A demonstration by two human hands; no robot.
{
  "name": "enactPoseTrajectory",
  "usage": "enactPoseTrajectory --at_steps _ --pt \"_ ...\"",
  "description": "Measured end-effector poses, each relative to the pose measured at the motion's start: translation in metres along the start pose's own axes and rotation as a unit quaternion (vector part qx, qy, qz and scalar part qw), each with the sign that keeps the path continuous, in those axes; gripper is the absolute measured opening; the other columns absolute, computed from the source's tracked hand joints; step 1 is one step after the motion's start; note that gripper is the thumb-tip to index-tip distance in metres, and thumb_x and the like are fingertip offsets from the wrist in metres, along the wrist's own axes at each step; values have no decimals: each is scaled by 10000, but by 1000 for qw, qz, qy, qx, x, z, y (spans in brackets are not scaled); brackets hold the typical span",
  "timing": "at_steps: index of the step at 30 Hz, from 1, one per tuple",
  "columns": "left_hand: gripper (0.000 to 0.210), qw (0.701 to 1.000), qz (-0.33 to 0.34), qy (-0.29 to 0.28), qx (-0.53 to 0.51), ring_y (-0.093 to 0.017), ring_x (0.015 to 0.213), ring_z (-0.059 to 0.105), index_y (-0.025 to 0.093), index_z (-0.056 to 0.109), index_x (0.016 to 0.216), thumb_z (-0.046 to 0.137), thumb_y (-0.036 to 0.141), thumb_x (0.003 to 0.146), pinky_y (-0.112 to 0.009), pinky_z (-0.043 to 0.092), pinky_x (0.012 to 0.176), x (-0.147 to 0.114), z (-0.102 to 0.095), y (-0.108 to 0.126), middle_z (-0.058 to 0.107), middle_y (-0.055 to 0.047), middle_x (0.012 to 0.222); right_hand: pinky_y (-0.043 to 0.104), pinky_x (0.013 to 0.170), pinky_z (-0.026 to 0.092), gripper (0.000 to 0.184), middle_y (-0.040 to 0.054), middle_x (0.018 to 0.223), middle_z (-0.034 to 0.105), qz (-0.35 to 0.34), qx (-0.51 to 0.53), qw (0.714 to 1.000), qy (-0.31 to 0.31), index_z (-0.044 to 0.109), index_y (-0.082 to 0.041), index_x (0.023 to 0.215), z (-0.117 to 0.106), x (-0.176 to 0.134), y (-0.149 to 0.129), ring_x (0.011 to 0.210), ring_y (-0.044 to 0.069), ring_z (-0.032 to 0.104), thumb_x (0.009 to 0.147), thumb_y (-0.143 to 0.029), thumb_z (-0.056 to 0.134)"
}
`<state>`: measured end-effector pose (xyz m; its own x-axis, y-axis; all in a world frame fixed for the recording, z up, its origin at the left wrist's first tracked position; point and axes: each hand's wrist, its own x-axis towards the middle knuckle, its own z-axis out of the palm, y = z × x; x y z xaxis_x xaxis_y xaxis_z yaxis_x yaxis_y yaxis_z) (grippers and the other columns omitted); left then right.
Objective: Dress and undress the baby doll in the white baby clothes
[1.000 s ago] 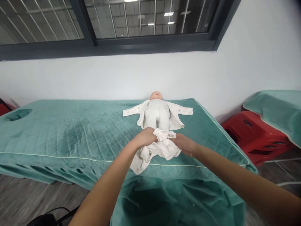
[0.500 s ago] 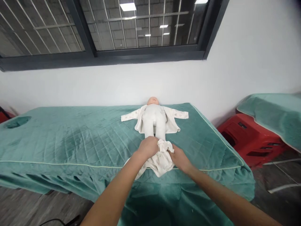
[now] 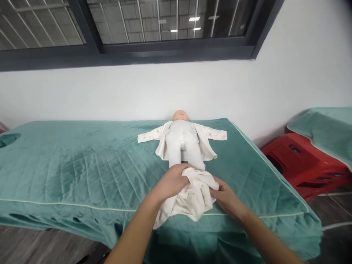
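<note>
We work at the near long edge of the green-covered bed [image 3: 82,161], toward its right end, where a doll [image 3: 181,135] lies on its back, head at the far edge and legs pointing at us. A white jacket [image 3: 206,147] is spread open under and beside its body, sleeves stretched out to either side. Our left hand [image 3: 173,180] has its fingers curled tight on the upper left of a bunched white cloth [image 3: 195,196], and our right hand [image 3: 226,197] pinches the right side of it between thumb and fingers. The cloth sits by the doll's lower legs and spills across the near edge. We judge the work to be partway: the jacket is laid out but its front is unclosed, and the cloth is gathered low, leaving the thighs uncovered; whether the feet are inside it we cannot tell
</note>
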<state>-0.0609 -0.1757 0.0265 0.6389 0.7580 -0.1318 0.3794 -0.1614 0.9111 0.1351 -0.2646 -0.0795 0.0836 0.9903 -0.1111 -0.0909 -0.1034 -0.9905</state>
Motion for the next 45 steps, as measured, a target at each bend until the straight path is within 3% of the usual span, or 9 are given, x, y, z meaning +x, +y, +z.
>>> enactPoseTrajectory --at_steps 4,6,14,17,20,25,30,35,45 --pt "443 954 -74 10 -289 -193 876 650 178 686 1072 631 146 633 -251 502 744 14 -11 -7 708 -42 1030 366 862 493 491 58 1047 715 24 40 997 -57 654 -206 1149 -22 23 0 935 245 648 714 -384 798" --pt "477 933 -74 18 -352 -177 823 643 192 679 1093 666 154 617 -258 496 742 29 -17 -9 706 -26 987 350 847 491 422 51 1004 717 36 16 998 -57 672 -189 1072 -29 42 -9 922 238 643 706 -350 807" --pt "307 977 56 108 -175 -170 910 603 196 696 968 581 120 694 -250 448 835 86 -26 -8 691 6 940 284 703 493 364 8 901 723 8 10 992 125 639 -212 1088 -8 104 -34 798 203 638 731 -271 677" --pt "360 978 75 133 -144 -157 915 588 210 683 990 572 68 678 -237 436 824 81 -18 -26 673 11 969 256 662 471 310 -11 801 694 -4 -45 981 190 649 -210 983 2 102 -34 736 180 607 672 -209 648" --pt "306 958 58 175 -217 -147 875 570 198 674 942 656 81 660 -223 429 778 65 -10 -50 643 9 929 243 687 457 324 -17 855 679 -36 -69 972 221 646 -222 972 1 97 -26 778 168 590 649 -203 652" --pt "255 863 56 174 -471 -112 697 541 155 578 749 793 223 628 -215 418 649 45 -1 -76 592 10 787 247 683 446 367 -2 915 670 -69 -102 970 207 653 -226 1037 -10 96 -12 787 163 576 672 -220 617" --pt "353 799 69 159 -576 -98 561 512 172 491 715 809 312 653 -215 422 593 41 3 -75 485 52 565 271 704 451 363 1 903 663 -112 -87 973 184 641 -215 1035 -15 100 -5 759 162 560 674 -253 627" --pt "385 787 87 141 -594 -60 468 426 174 474 716 812 350 662 -196 359 503 42 2 -77 456 68 531 296 796 452 362 1 942 657 -122 -72 978 150 638 -222 1031 -16 98 -6 828 175 564 670 -245 631" --pt "389 785 54 189 -587 -119 615 612 158 607 878 857 306 620 -252 496 660 48 2 -95 664 8 710 373 1010 400 291 62 1195 616 -228 -85 955 171 631 -239 1114 7 70 -32 1119 228 557 833 -316 610"
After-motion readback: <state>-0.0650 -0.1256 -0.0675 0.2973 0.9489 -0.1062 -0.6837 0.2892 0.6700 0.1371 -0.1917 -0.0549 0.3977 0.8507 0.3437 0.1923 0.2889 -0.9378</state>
